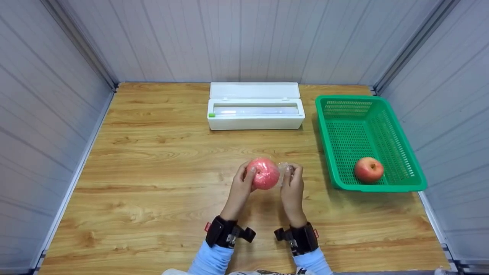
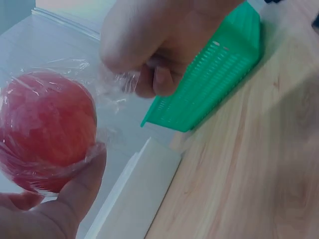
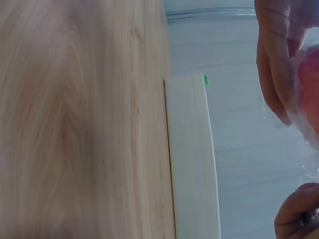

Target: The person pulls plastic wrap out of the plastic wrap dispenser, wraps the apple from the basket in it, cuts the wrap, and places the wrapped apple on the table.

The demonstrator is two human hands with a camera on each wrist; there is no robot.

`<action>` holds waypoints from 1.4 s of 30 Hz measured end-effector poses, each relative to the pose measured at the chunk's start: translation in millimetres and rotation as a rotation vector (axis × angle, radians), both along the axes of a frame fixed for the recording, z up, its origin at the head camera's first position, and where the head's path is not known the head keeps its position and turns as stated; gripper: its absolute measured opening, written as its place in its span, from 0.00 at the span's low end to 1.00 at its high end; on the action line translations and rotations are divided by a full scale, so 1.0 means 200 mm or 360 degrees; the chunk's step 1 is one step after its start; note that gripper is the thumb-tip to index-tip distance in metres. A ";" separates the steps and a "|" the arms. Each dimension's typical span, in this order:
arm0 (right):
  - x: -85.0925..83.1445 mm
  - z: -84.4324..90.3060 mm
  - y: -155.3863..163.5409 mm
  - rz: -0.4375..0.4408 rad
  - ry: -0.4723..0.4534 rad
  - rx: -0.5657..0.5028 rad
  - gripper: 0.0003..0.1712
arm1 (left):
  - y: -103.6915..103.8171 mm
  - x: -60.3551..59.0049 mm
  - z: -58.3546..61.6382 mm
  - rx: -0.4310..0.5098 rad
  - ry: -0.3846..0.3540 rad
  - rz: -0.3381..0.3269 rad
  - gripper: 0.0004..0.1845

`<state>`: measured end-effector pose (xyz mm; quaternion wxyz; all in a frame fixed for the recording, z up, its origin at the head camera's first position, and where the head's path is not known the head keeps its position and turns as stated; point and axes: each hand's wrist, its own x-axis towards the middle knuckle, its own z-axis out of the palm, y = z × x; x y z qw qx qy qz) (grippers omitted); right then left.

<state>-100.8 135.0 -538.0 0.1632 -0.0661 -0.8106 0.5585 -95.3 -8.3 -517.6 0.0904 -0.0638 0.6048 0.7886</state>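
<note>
A red apple [image 1: 264,173] wrapped in clear plastic film is held up above the table in my left hand [image 1: 242,181], thumb on its near side. To its right, my right hand [image 1: 292,183] pinches the loose, bunched end of the plastic film [image 1: 282,170] between thumb and fingers. In the left wrist view the film stretches from the wrapped apple [image 2: 50,129] toward the curled fingers of the right hand [image 2: 154,55]. The right wrist view catches only part of the apple [image 3: 310,92] at its edge, with the left hand's fingers [image 3: 274,64] against it.
Behind the hands stands a white cling film box [image 1: 256,121] with its lid raised and a roll inside. At the right, a green plastic basket [image 1: 336,186] holds another apple [image 1: 369,170]. Panel walls [image 1: 240,42] enclose the wooden table [image 1: 153,172].
</note>
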 end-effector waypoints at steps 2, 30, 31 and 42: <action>0.00 0.00 -0.01 0.0038 0.0009 0.0006 0.12 | 0.00 0.00 0.00 0.0025 0.0004 -0.0028 0.26; -0.01 0.05 0.12 0.0369 -0.0352 -0.1260 0.11 | -0.04 0.00 -0.04 0.0074 0.0011 0.0073 0.28; -0.01 0.06 0.12 0.0315 -0.0324 -0.1198 0.11 | -0.04 0.00 -0.05 0.0038 0.0020 0.0087 0.28; 0.00 0.05 0.05 0.0530 -0.0165 -0.0536 0.29 | -0.02 0.01 -0.06 -0.0312 0.0263 0.0176 0.26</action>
